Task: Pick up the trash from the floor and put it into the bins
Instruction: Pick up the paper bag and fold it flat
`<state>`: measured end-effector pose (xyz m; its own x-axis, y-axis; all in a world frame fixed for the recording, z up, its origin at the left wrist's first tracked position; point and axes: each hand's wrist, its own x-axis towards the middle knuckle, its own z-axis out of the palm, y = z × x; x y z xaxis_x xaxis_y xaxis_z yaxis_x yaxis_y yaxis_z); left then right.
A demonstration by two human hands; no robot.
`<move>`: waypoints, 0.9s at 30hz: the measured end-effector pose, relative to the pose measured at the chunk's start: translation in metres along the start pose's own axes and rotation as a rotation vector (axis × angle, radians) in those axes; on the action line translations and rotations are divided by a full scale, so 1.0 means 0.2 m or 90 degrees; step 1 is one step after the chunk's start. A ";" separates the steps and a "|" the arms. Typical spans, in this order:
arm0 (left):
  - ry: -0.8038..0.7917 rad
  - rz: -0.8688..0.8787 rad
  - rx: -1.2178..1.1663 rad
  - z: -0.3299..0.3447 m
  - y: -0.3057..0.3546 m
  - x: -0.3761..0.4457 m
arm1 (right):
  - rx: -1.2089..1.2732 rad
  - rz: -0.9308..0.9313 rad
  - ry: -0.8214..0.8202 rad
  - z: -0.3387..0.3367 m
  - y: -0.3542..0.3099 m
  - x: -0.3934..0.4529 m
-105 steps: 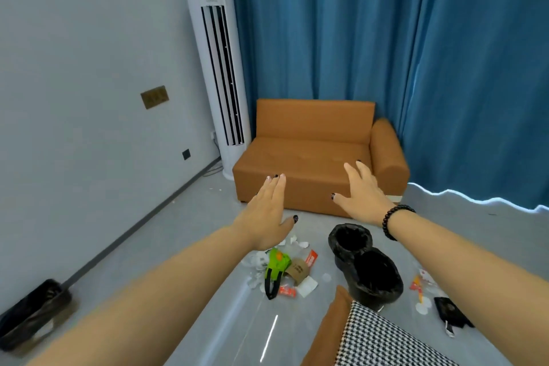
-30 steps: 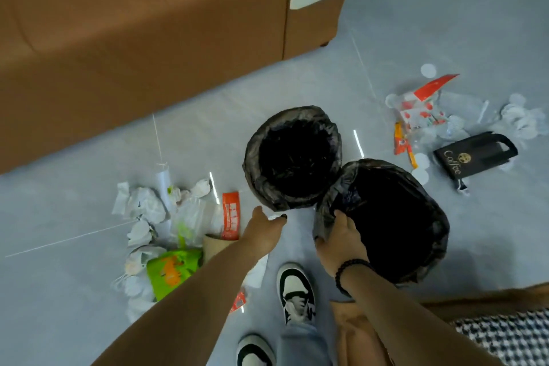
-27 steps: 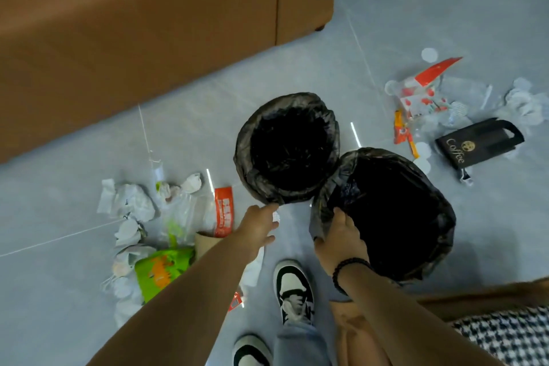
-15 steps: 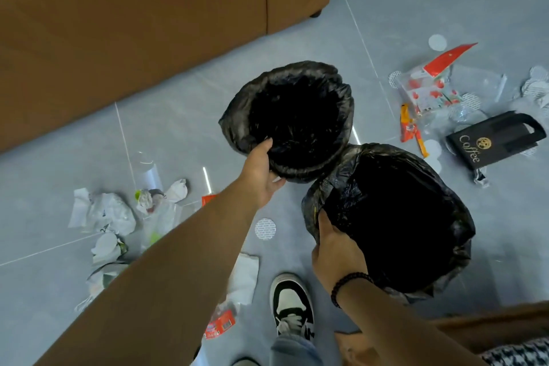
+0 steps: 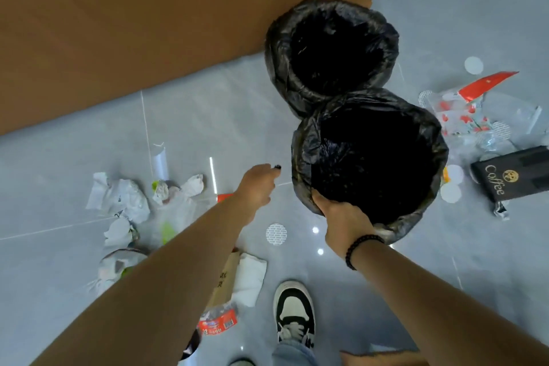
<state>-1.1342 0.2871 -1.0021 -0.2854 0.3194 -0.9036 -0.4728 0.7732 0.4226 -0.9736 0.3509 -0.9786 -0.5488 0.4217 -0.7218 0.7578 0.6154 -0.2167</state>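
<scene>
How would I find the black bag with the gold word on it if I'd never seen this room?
Start at the two black-lined bins in the middle of the grey floor and take the nearer bin, whose rim the right hand grips. Look just past its far side, by the picture's right edge: the black coffee bag lies flat there. It alone is dark among white discs and clear wrappers, with gold "Coffee" lettering.

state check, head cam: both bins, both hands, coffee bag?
Near bin: upright, black liner, right hand gripping rim.
Far bin: upright, lined, touching near bin.
Right hand: gripping near bin's rim.
Left hand: holds nothing.
Black coffee bag: flat on floor.
</scene>
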 end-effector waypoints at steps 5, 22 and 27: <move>-0.061 -0.121 -0.196 -0.17 -0.17 -0.11 | 0.024 0.004 -0.007 -0.08 -0.10 0.13; 0.155 -0.038 -0.255 -0.82 -0.71 -0.77 | -0.053 0.015 -0.022 0.11 -0.94 -0.25; 0.186 -0.023 -0.336 -0.88 -0.91 -1.02 | -0.034 -0.009 -0.080 0.16 -1.13 -0.41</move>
<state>-1.1370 -0.0161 -0.8833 -0.4435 0.0770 -0.8930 -0.8147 0.3807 0.4375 -1.0885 0.1567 -0.8911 -0.5087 0.3276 -0.7962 0.7284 0.6568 -0.1950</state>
